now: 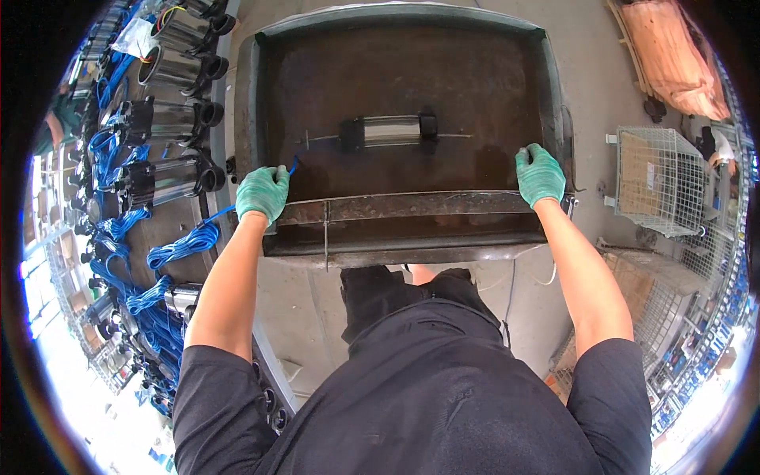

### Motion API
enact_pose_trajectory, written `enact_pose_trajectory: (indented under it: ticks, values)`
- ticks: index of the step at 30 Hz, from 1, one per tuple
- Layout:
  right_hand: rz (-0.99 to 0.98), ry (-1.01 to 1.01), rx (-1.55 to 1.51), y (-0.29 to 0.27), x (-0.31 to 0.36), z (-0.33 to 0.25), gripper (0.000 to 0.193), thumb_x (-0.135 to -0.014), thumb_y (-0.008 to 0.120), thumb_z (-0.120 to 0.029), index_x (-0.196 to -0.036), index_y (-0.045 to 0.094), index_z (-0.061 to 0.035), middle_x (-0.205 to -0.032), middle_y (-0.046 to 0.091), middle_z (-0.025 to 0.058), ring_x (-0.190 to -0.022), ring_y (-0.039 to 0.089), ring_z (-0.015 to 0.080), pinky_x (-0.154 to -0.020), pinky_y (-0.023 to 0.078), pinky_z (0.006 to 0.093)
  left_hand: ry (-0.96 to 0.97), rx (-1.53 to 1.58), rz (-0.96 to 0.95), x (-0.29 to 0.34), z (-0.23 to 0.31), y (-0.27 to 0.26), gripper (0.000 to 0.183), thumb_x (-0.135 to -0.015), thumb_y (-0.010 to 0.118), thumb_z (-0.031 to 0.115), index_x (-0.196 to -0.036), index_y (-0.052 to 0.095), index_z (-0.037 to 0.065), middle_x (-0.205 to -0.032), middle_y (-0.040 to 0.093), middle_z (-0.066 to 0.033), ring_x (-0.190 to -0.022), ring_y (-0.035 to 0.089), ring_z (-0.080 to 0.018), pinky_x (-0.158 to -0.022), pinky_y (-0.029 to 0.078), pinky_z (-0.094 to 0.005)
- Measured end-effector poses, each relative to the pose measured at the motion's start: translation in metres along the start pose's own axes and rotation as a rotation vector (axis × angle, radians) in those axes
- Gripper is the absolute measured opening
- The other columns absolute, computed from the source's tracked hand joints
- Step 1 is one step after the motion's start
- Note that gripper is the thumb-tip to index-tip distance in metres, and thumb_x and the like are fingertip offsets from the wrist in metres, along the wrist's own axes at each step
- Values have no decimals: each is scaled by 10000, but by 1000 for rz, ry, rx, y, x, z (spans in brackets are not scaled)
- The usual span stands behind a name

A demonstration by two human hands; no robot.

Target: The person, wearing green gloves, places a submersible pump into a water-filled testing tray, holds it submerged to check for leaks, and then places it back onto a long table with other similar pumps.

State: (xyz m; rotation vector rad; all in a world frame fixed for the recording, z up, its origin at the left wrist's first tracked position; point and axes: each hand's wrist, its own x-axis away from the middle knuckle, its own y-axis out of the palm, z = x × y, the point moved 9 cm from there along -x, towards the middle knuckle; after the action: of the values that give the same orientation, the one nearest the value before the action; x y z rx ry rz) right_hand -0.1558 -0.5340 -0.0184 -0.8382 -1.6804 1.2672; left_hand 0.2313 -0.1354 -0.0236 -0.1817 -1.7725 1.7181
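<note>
A wide metal tank (412,207) stands in front of me, with dark liquid inside. In it lies a cylindrical motor (391,131) with a shiny middle, black ends and a thin rod at either side. My left hand (263,192), in a green glove, is closed at the tank's near left corner. A blue cable (224,211) runs into that hand from a coil on the left, and its other part shows beyond the fingers. My right hand (541,176), gloved in green too, rests on the right rim near the front corner. Its fingers lie extended, apart from the motor.
On the left, a bench holds a row of similar motors (162,180) and several blue cable coils (184,245). Wire mesh baskets (661,182) stand at the right. An orange-brown wrapped bundle (673,51) lies at the far right. A thin metal rod (326,229) crosses the tank's front ledge.
</note>
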Motion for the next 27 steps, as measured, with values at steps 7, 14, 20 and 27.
enact_pose_trajectory:
  ticks: [7, 14, 20, 27]
  values:
    - [-14, 9, 8, 2, -1, 2, 334, -1005, 513, -390, -1064, 698, -118, -1114, 716, 177, -1015, 674, 430, -882, 542, 525, -2, -3, -1, -1, -2, 3, 469, -1032, 475, 438, -931, 772, 90, -999, 734, -196, -984, 679, -424, -892, 532, -513]
    - [-20, 13, 19, 3, -1, 2, 354, -1008, 498, -397, -1075, 699, -114, -1124, 715, 177, -1017, 676, 430, -887, 543, 525, -3, -1, -2, -2, -3, 4, 459, -1031, 482, 434, -935, 772, 91, -994, 734, -198, -983, 681, -422, -891, 533, -514]
    - [-26, 8, 23, 6, -3, 3, 358, -1011, 497, -394, -1074, 701, -106, -1124, 718, 175, -1022, 678, 426, -892, 543, 524, 2, 14, 10, -2, -3, 3, 456, -1031, 484, 432, -932, 772, 93, -991, 733, -201, -981, 680, -423, -889, 534, -513]
    - [-23, -2, 32, 6, -2, 4, 353, -1015, 503, -393, -1074, 698, -104, -1129, 717, 171, -1030, 679, 419, -895, 544, 519, -8, -5, -14, -1, -1, 2, 455, -1034, 482, 431, -949, 777, 96, -1002, 733, -199, -985, 679, -424, -893, 535, -509]
